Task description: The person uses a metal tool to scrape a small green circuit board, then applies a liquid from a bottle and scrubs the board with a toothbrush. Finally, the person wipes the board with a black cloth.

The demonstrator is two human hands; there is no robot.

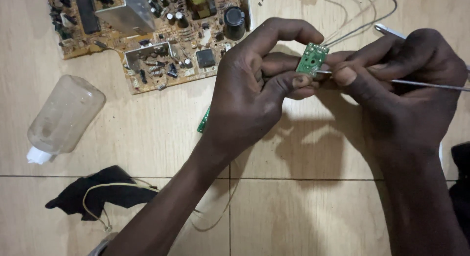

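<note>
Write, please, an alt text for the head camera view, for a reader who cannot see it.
The left hand holds a small green board while the right hand puts a thin metal tool to it. On the tiled floor lie a large circuit board, a plastic bottle and a black cloth.

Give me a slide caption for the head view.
Left hand holds a small green circuit board while right hand touches it with a thin metal tool.

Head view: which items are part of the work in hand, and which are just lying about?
In use:
left hand
right hand
small green board, pinched in the left fingers
thin metal rod, in the right hand, tip at the board

Lying about:
large circuit board
clear plastic bottle
black cloth
loose wires
</note>
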